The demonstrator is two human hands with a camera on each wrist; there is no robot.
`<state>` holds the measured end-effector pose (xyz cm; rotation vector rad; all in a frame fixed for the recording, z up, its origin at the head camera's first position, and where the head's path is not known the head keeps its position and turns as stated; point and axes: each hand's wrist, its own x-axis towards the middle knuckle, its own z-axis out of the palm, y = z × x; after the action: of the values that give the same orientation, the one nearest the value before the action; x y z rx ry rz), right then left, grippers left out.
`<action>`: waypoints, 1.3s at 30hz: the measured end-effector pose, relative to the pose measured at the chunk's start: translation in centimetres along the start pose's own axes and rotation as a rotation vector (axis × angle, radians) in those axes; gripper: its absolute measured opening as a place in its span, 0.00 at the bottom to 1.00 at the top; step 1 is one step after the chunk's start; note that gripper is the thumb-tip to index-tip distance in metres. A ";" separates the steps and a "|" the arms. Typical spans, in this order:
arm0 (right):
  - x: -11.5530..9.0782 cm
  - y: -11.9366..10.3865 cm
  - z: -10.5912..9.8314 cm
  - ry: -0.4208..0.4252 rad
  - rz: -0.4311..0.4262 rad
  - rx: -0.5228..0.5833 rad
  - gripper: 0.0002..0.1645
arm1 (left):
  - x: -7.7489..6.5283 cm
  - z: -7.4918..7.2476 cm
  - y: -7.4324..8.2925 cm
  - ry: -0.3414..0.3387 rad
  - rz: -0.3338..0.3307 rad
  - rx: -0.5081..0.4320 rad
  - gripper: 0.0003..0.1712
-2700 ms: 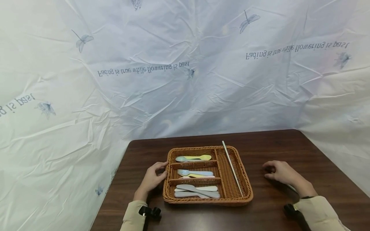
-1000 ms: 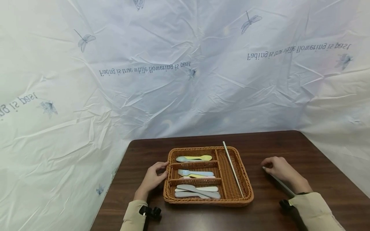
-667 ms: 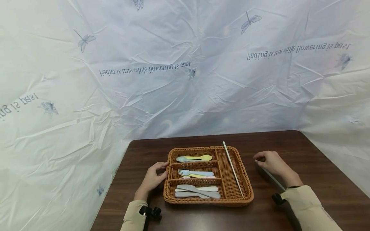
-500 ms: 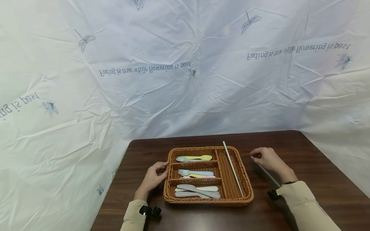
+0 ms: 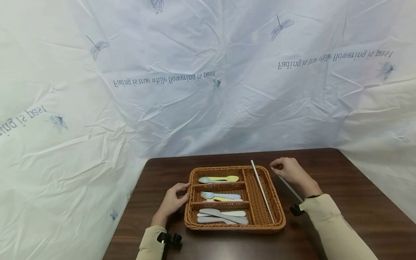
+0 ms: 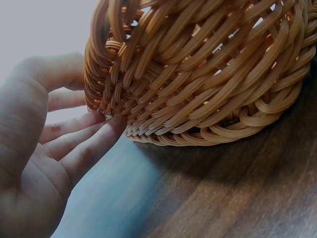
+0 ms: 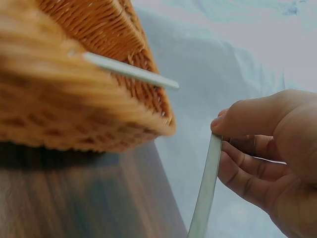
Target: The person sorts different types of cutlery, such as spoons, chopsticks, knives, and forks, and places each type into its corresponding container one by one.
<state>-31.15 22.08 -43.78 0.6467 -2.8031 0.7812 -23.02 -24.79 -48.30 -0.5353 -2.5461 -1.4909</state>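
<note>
A brown wicker cutlery basket (image 5: 235, 226) with compartments stands on the dark wooden table. My left hand (image 5: 175, 198) is at its left side, and in the left wrist view the fairly straight fingers (image 6: 94, 148) touch the woven outer wall. Beyond the basket's right rim, my right hand (image 5: 292, 173) pinches a pale chopstick (image 5: 290, 187) near one end, between thumb and fingers; the rest runs back toward the wrist. A matching chopstick (image 5: 262, 191) lies slantwise in the long right compartment, its far end sticking out over the back rim.
Yellow and bluish spoons (image 5: 218, 179) lie in the back compartment, pastel forks (image 5: 221, 196) in the middle one, grey and white knives (image 5: 222, 216) in the front one. A white printed sheet (image 5: 201, 108) hangs behind the table.
My right hand has moved left and away from me, from the table's right side to near the basket's back right corner, bringing the chopstick along. My left hand stays at the basket.
</note>
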 end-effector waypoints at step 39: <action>6.1 -7.7 -0.6 0.026 -0.048 0.071 0.16 | -0.1 -0.1 0.5 0.001 0.035 0.008 0.23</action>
<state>-33.13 14.23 -38.12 0.7076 -2.7367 0.8773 -22.70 -24.64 -47.89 -0.5745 -2.5275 -1.4689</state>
